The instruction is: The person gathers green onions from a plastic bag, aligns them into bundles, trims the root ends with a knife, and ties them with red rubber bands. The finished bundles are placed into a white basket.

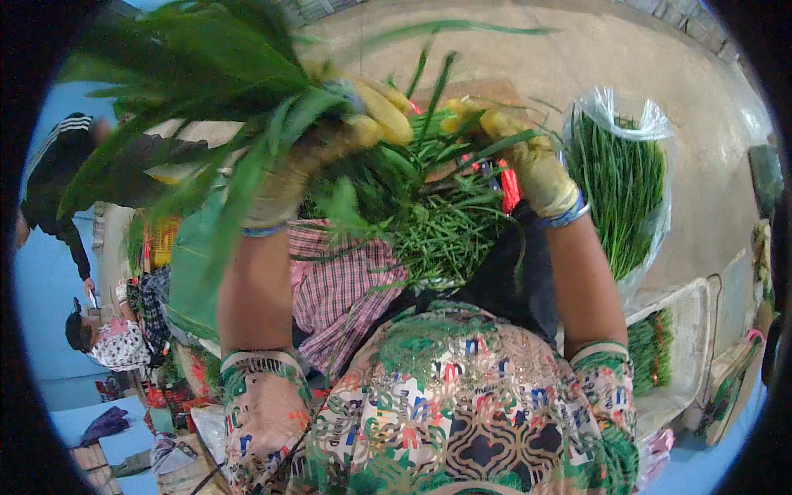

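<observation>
Both my hands wear yellow gloves. My left hand is closed around a big bunch of long flat green leaves, which fan out to the upper left and are blurred. My right hand is at the upper middle, fingers bent beside loose green stalks; whether it grips any is unclear. Below and between the hands lies a heap of short green leaf scraps. Red ties hang just under my right hand. A pink checked cloth covers part of my lap.
To the right, a clear plastic bag holds upright long green leaves. Nearer, a white plastic basket contains tied green bundles. A green sheet lies at left. Beyond it are a standing person and a lower one in a cap.
</observation>
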Tool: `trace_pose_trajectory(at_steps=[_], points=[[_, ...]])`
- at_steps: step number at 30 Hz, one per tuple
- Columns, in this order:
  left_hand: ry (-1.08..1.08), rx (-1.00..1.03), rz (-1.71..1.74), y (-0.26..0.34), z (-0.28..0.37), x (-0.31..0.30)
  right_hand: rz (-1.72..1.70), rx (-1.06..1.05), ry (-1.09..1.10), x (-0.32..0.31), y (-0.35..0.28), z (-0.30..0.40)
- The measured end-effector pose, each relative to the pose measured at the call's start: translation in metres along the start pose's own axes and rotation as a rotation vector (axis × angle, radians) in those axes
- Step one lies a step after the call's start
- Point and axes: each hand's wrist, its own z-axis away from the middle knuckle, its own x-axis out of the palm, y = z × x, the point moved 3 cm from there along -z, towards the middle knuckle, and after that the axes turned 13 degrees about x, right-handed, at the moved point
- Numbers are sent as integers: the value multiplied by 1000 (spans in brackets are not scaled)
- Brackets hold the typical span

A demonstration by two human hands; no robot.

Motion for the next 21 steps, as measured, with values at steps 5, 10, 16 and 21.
trace_pose_trajectory(at_steps=[5,10,16,21], points=[[-84,-34,-337,10,0,25,-242,-30,124,-10,-39,10],[288,-93,-63,-16,21,-6,-255,-466,-83,43,-97,1],[381,-159,94,3,-9,-41,221,45,-308,60,-3,-48],[979,-252,-13,-6,40,-129,54,600,-748,77,88,-15]])
